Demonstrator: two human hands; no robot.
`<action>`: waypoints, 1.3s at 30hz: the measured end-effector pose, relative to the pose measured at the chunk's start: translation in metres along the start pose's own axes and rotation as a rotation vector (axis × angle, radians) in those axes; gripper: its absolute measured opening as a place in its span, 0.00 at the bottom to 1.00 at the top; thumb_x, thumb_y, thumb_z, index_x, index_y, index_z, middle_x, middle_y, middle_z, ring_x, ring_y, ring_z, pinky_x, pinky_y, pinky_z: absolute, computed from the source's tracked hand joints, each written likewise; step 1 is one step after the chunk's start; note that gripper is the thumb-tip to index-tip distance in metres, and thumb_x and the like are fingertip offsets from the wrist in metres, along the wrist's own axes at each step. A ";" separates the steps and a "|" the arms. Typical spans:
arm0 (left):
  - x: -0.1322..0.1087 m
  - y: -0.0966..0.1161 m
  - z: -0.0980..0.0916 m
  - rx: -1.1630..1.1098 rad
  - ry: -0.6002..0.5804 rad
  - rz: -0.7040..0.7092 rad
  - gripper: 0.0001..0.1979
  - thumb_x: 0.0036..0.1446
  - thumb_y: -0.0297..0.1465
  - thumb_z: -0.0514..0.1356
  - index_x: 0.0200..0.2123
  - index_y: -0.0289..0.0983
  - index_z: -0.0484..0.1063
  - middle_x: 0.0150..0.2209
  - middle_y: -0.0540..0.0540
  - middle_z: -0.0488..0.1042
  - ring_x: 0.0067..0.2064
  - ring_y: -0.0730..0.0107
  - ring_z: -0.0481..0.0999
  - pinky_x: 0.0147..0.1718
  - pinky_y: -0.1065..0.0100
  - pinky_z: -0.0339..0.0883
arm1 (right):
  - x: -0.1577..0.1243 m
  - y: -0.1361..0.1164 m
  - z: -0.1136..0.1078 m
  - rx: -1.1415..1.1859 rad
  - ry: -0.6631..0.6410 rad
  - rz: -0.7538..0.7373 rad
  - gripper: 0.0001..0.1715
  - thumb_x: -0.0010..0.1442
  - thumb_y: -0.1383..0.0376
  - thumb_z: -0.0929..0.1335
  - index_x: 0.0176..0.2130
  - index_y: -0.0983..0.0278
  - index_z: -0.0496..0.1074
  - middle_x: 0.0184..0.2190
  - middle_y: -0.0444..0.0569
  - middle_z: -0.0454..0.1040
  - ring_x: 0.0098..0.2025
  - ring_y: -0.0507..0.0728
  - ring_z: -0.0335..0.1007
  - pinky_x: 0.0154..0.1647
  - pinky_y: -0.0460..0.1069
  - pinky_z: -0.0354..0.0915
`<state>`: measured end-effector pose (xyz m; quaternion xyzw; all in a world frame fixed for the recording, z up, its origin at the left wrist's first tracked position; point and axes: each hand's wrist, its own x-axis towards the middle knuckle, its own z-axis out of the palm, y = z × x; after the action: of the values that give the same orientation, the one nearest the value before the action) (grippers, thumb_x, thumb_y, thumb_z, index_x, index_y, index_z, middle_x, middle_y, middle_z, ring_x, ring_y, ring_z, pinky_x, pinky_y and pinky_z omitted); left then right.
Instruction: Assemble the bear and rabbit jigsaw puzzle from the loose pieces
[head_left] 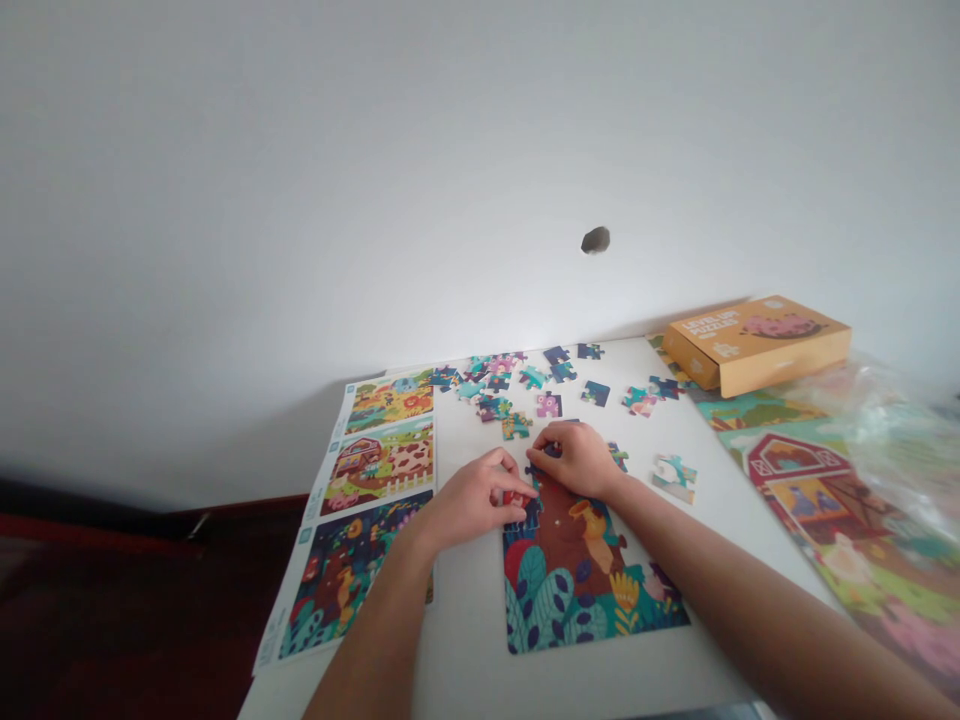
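The part-built puzzle (589,585) lies flat on the white table (465,660), directly under and just nearer than both hands; it shows a brown bear, big leaves and flowers, and its upper edge is unfinished. The left hand (474,500) rests palm down at that upper left corner, wrist straight and forearm coming up from the lower edge of view, with thumb and fingers pinched together on a small red piece (516,497). The right hand (576,458) sits just beyond it, nearly touching it, knuckles arched and fingertips curled down onto a dark blue piece (551,450) at the puzzle's top edge. Whether it grips or only presses that piece cannot be told. Its forearm slants in from the lower right.

Just right of the right hand lies a single pale piece (674,476). Beyond both hands the loose pieces (525,385) are scattered. Left of the left hand lies a picture sheet (371,465) with three scenes. Well off to the right of the right hand are a finished barn puzzle (817,500) and, farther back, an orange box (757,345).
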<state>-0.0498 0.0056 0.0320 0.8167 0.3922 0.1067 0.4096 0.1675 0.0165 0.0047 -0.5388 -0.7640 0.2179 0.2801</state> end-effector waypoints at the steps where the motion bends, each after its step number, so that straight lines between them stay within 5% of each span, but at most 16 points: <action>1: 0.000 -0.001 0.000 0.009 -0.006 0.010 0.12 0.56 0.36 0.66 0.44 0.47 0.81 0.45 0.48 0.68 0.31 0.76 0.69 0.34 0.73 0.66 | 0.000 0.000 0.000 -0.001 0.002 -0.001 0.11 0.61 0.58 0.68 0.32 0.59 0.79 0.32 0.46 0.80 0.34 0.54 0.73 0.37 0.47 0.62; 39: -0.002 0.003 0.002 0.126 0.021 0.105 0.08 0.57 0.30 0.64 0.40 0.45 0.82 0.47 0.48 0.65 0.33 0.77 0.71 0.36 0.73 0.68 | 0.000 -0.001 0.001 0.009 0.018 -0.014 0.10 0.60 0.59 0.69 0.31 0.60 0.78 0.30 0.45 0.78 0.31 0.53 0.71 0.34 0.46 0.59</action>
<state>-0.0488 0.0019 0.0331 0.8591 0.3590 0.1119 0.3472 0.1662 0.0164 0.0046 -0.5342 -0.7642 0.2145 0.2910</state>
